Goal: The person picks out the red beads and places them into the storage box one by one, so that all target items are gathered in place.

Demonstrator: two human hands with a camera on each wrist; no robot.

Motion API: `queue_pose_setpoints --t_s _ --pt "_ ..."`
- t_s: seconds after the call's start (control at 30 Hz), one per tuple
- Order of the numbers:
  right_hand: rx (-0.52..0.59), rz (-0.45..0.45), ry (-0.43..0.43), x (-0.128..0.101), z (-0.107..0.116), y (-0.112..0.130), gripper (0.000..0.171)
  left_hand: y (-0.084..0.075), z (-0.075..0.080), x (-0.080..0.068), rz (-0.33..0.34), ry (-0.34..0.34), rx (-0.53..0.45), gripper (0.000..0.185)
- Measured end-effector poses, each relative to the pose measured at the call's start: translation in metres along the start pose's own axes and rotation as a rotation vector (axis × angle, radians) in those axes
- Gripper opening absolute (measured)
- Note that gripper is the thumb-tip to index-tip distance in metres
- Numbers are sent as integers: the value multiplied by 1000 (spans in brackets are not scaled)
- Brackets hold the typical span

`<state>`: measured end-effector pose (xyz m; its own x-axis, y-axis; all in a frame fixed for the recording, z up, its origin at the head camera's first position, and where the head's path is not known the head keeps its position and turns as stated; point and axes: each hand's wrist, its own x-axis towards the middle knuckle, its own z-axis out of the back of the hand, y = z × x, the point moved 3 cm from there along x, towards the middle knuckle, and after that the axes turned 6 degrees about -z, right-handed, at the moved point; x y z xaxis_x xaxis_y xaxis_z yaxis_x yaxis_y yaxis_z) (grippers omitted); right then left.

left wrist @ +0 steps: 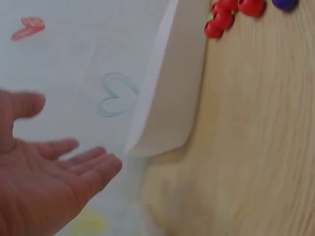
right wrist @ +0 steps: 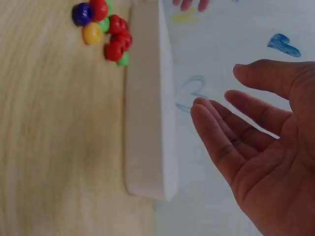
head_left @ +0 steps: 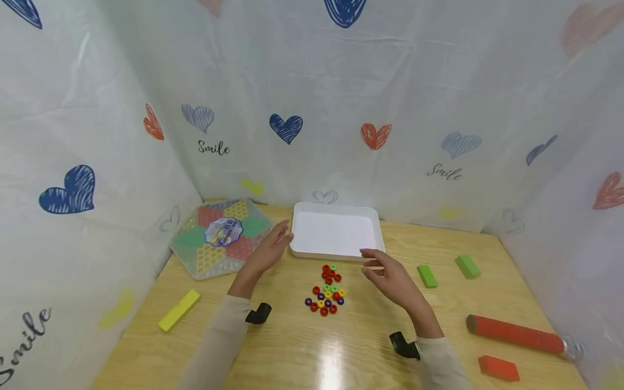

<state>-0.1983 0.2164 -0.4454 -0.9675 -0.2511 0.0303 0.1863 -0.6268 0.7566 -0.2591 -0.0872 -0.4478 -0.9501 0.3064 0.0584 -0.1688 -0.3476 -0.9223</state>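
The white tray (head_left: 335, 234) is a shallow rectangle with rounded corners and a low rim, lying flat at the back of the desk (head_left: 341, 346) with nothing in it. Its long axis runs left to right, parallel to the curtain behind. The left hand (head_left: 271, 249) hovers just beside the tray's left end, fingers straight and loose, holding nothing. The right hand (head_left: 390, 273) is likewise spread near its front right corner (touching or not, I cannot quite tell). A cluster of coloured ring beads (head_left: 328, 291) lies just in front of the tray.
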Motion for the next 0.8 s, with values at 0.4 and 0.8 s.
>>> queue_pose_setpoints --t_s 0.4,0.8 --pt "-17 -26 112 26 -62 -28 30 41 -21 32 197 -151 -485 54" --pt "-116 -67 78 36 -68 -27 22 61 -31 44 133 -147 -554 54"
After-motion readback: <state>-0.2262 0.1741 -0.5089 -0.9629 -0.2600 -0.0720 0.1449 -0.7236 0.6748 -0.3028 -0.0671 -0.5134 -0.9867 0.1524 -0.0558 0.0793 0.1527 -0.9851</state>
